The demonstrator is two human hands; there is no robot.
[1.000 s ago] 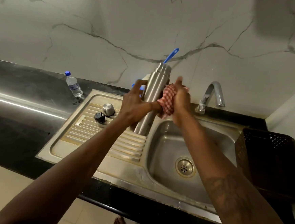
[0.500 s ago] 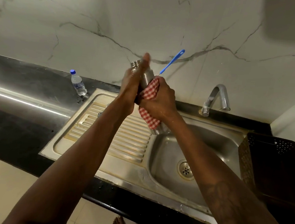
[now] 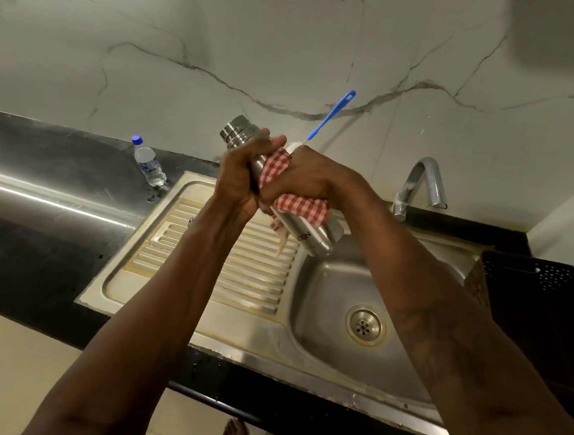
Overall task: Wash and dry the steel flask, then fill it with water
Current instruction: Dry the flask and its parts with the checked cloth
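The steel flask (image 3: 315, 235) is held tilted above the drainboard, its open threaded neck (image 3: 238, 133) up and to the left, its base down toward the basin. My left hand (image 3: 242, 176) grips the upper body just below the neck. My right hand (image 3: 307, 176) presses a red-and-white checked cloth (image 3: 302, 207) around the flask's middle. A pale strip of the cloth hangs below the flask. The lid parts on the drainboard are hidden behind my left forearm.
The steel sink (image 3: 338, 290) has a drain (image 3: 363, 326) and a tap (image 3: 418, 186) behind it. A blue-handled brush (image 3: 331, 116) leans on the marble wall. A small plastic water bottle (image 3: 147, 161) stands on the black counter. A dark perforated basket (image 3: 539, 306) sits at the right.
The flask went from upright on the drainboard to lifted and tilted. It now leans further, base toward the basin, and the cloth has slid down around its middle.
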